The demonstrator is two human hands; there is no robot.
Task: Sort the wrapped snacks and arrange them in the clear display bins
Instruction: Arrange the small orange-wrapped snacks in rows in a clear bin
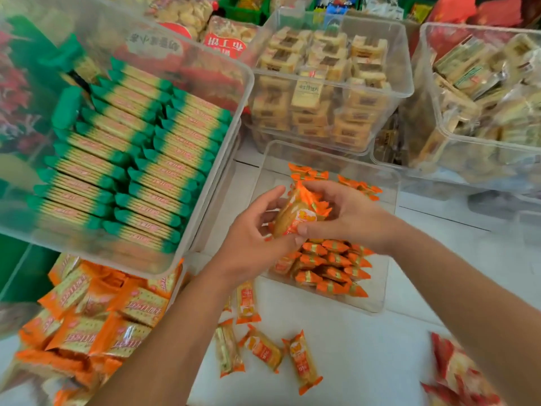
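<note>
Both hands hold a small stack of orange-wrapped snacks (298,213) above a clear display bin (392,230) in the middle of the view. My left hand (251,238) grips the stack from the left, my right hand (348,213) from the right. Inside the bin, a neat row of the same orange snacks (333,266) lies at its near end, and a few more (360,186) rest at the far end. Several loose orange snacks (263,347) lie on the white counter in front of the bin.
A clear bin of green-wrapped crackers (140,159) stands at the left above orange cracker packs (87,320). Two clear bins of pale pastries (328,83), (483,98) stand behind. Red-wrapped packs (456,373) lie at the lower right on the counter (380,361).
</note>
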